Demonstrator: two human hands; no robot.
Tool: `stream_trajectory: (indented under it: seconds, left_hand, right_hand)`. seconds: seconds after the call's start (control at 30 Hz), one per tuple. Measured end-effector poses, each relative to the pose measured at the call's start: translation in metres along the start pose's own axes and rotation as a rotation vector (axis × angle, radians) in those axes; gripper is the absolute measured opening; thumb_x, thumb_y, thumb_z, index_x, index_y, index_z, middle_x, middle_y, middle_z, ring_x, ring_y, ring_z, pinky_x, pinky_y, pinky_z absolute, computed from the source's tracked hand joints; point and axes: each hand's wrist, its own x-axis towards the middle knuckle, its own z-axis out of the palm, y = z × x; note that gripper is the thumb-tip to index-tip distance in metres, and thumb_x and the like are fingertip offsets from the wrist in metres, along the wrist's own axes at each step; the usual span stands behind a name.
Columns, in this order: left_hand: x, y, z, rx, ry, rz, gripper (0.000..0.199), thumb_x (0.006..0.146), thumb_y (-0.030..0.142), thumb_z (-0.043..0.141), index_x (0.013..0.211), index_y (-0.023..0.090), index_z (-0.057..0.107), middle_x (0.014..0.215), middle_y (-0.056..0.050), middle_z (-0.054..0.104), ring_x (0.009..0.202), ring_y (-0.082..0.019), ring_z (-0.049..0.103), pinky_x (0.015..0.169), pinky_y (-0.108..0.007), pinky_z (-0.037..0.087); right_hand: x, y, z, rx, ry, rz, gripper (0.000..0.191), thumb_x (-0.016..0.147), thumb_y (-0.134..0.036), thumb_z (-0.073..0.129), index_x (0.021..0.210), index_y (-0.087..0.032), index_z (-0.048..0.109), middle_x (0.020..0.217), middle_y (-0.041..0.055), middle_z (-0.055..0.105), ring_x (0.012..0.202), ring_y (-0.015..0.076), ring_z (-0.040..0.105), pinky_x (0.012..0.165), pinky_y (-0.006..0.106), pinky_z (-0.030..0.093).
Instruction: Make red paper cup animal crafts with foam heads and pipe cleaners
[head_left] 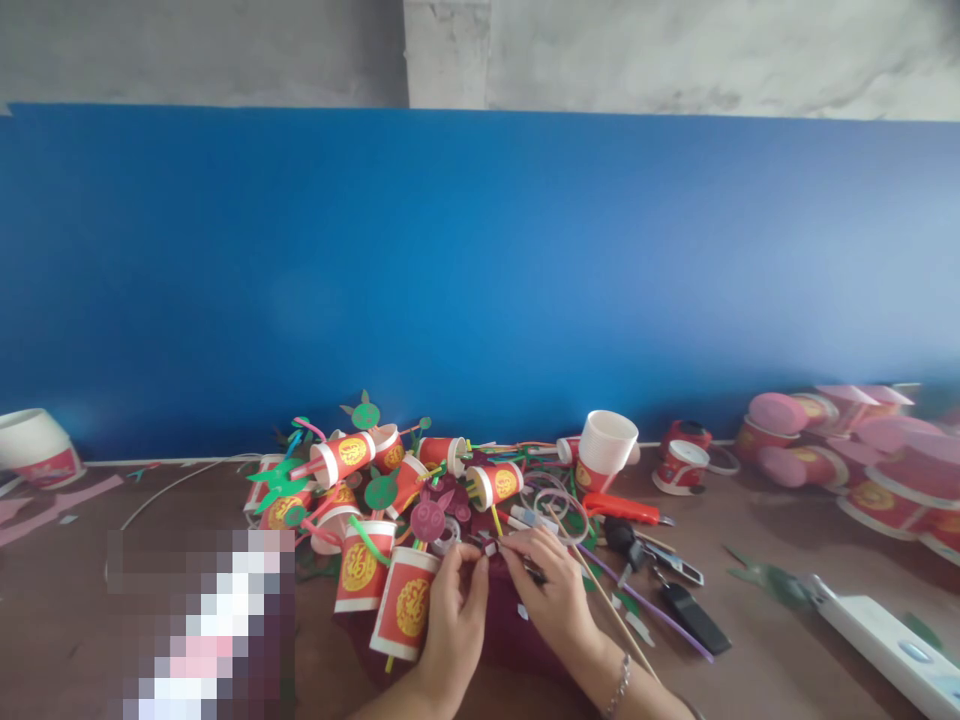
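Observation:
My left hand (459, 605) is closed in a pinch, and a small white piece (490, 549) shows at its fingertips. Close beside it, my right hand (551, 580) has thumb and fingers pressed together; what lies between them is too small to make out. Touching or just beside my left hand is a red paper cup (405, 605) with a gold emblem, tilted. Behind the hands, a dark red paper animal head (433, 515) stands among several red cups. Dark red paper (517, 640) lies under my hands.
A stack of white cups (607, 445) stands behind an orange utility knife (626, 508). Keys with a black fob (694, 615) and a thin wooden stick (615, 610) lie to the right. Pink-topped cup crafts (802, 465) and a white box-like object (885, 640) are farther right. A blue panel (465, 280) rises behind.

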Motion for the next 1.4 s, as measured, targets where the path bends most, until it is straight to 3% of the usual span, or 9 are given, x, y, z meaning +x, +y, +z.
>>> stream_trajectory:
  seconds: [0.2,0.37,0.8,1.07,1.3,1.4]
  left_hand:
    - [0.0,0.002,-0.001,0.021,-0.007,0.017,0.027,0.088,0.044,0.051,0.08,0.018,0.056,0.066,-0.001,0.059,0.06,-0.015,0.056,0.057,-0.025,0.047]
    - [-0.001,0.002,-0.003,0.043,-0.054,0.084,0.025,0.088,0.04,0.051,0.079,0.018,0.058,0.069,-0.003,0.062,0.062,-0.016,0.058,0.058,-0.025,0.048]
    - [0.0,0.002,-0.004,0.109,-0.119,0.091,0.021,0.091,0.033,0.046,0.082,0.018,0.056,0.077,-0.006,0.064,0.072,-0.018,0.062,0.066,-0.026,0.05]
    - [-0.002,0.004,-0.002,0.074,-0.126,0.071,0.02,0.09,0.034,0.047,0.083,0.018,0.057,0.081,-0.008,0.067,0.073,-0.019,0.063,0.065,-0.026,0.051]
    - [-0.003,0.003,-0.002,0.12,-0.09,0.097,0.019,0.09,0.035,0.048,0.083,0.019,0.056,0.079,-0.008,0.067,0.071,-0.02,0.065,0.06,-0.026,0.052]
    - [-0.004,0.002,-0.002,0.141,-0.076,0.144,0.016,0.09,0.032,0.048,0.084,0.019,0.056,0.078,-0.007,0.066,0.069,-0.019,0.065,0.06,-0.025,0.052]
  right_hand:
    - [-0.003,0.0,0.004,-0.027,-0.043,-0.048,0.013,0.086,-0.015,0.055,0.086,-0.021,0.067,0.081,0.006,0.07,0.078,0.0205,0.064,0.076,0.035,0.052]
    - [-0.004,0.001,0.006,0.012,-0.103,-0.006,0.016,0.089,-0.018,0.053,0.084,-0.021,0.068,0.082,0.0075,0.07,0.078,0.0206,0.064,0.074,0.035,0.052]
    - [-0.001,-0.003,0.005,0.029,-0.137,0.085,0.019,0.087,-0.02,0.052,0.075,-0.02,0.067,0.076,0.007,0.067,0.07,0.0196,0.061,0.067,0.032,0.051]
    - [-0.001,-0.005,0.006,0.034,-0.123,0.1,0.018,0.084,-0.016,0.05,0.073,-0.02,0.064,0.075,0.006,0.067,0.07,0.0192,0.061,0.065,0.03,0.049]
    - [0.001,0.007,0.004,0.058,-0.013,0.313,0.014,0.082,-0.024,0.051,0.073,-0.02,0.061,0.069,0.0037,0.065,0.061,0.0179,0.058,0.055,0.027,0.044]
    - [0.005,0.016,0.001,-0.027,0.025,0.314,0.024,0.085,-0.031,0.049,0.066,-0.02,0.058,0.061,0.0027,0.06,0.057,0.0175,0.053,0.051,0.027,0.04]
